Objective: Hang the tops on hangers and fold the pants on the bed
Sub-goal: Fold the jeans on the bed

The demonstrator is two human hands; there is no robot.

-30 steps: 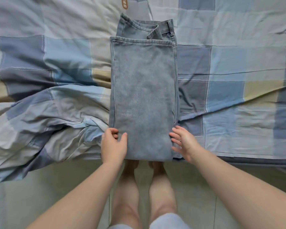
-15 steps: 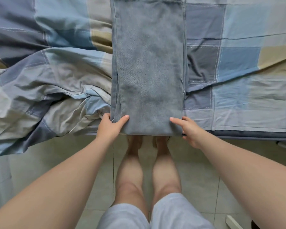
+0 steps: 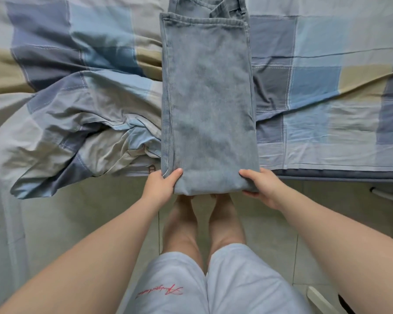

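Observation:
Light blue jeans (image 3: pixel 208 98) lie folded lengthwise and doubled over on the bed (image 3: pixel 327 87), running away from me, with the waistband at the top edge of the view. The folded near end hangs slightly past the bed's front edge. My left hand (image 3: pixel 160 185) grips the near left corner, thumb on top and fingers underneath. My right hand (image 3: pixel 260 185) grips the near right corner the same way. No tops or hangers are in view.
A checked blue, grey and beige sheet covers the bed. A rumpled quilt (image 3: pixel 66 132) of the same pattern bunches at the left and spills over the edge. My legs and tiled floor (image 3: pixel 270 234) are below.
Both hands went from resting beside the jeans' near end to gripping its two corners. The head view shifted, so the waistband end is in view again.

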